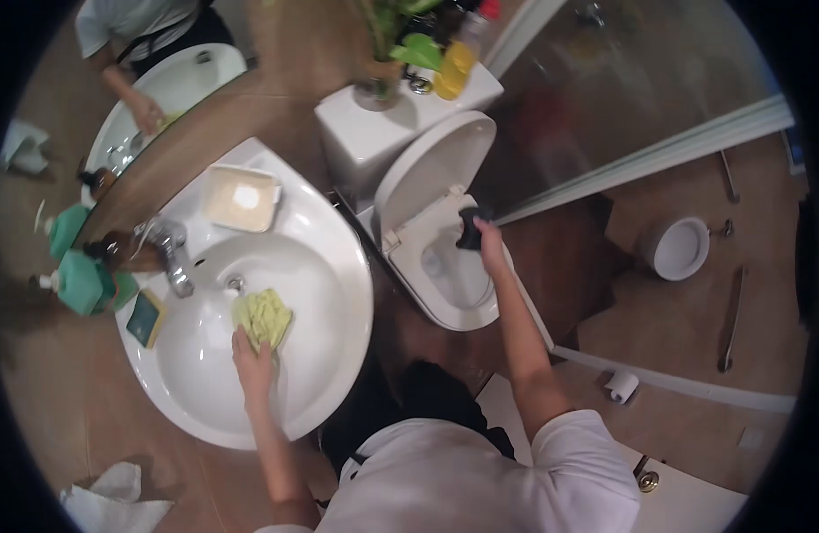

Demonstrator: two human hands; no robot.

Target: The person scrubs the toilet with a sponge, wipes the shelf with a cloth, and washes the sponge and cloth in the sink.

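In the white washbasin point(320, 355), my left hand point(252, 355) has its fingers closed on a crumpled yellow-green cloth point(265, 315). The cloth lies against the bowl just below the drain point(235, 282). My right arm reaches out to the right, and my right hand point(491, 247) grips a small black object point(470, 227) whose kind I cannot make out. It is above the toilet point(454, 315), whose lid point(436, 164) is raised. A chrome faucet point(174, 258) stands at the back of the basin.
On the basin rim are a soap dish point(241, 198), a sponge point(146, 318), a green pump bottle point(83, 284) and a brown bottle point(125, 251). A plant vase point(378, 91) and a yellow bottle point(455, 71) stand on the toilet tank point(356, 133). A glass partition rail point(640, 160) runs beside the toilet.
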